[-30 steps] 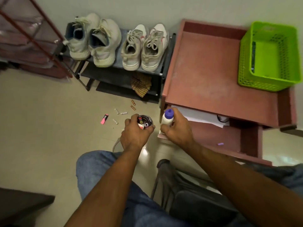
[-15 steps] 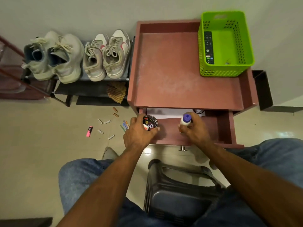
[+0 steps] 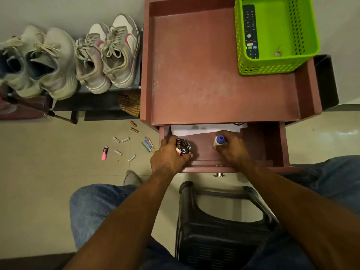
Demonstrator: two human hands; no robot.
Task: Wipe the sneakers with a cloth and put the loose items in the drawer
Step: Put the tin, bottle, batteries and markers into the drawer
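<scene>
My left hand (image 3: 168, 157) grips a round black tin (image 3: 184, 146) low inside the open drawer (image 3: 263, 141) of the reddish-brown cabinet. Further right in the drawer, my right hand (image 3: 232, 148) holds a small white bottle with a blue cap (image 3: 219, 140). White papers (image 3: 204, 128) lie at the drawer's back. Two pairs of pale sneakers (image 3: 109, 55) stand on a low black rack at the left. A striped cloth (image 3: 130, 103) hangs on the rack's lower shelf. On the floor lie a pink highlighter (image 3: 104, 152), several batteries (image 3: 124, 140) and coloured pens (image 3: 148, 144).
A green basket (image 3: 276, 69) with a remote control (image 3: 250, 32) sits on the cabinet top (image 3: 214, 75). A black plastic stool (image 3: 224, 227) stands between my knees, just below the drawer front. A dark bin (image 3: 327, 80) stands right of the cabinet.
Both hands have carried the tin and the bottle from beside the cabinet's left corner into the drawer and lowered them. The view swung right, centring the cabinet.
</scene>
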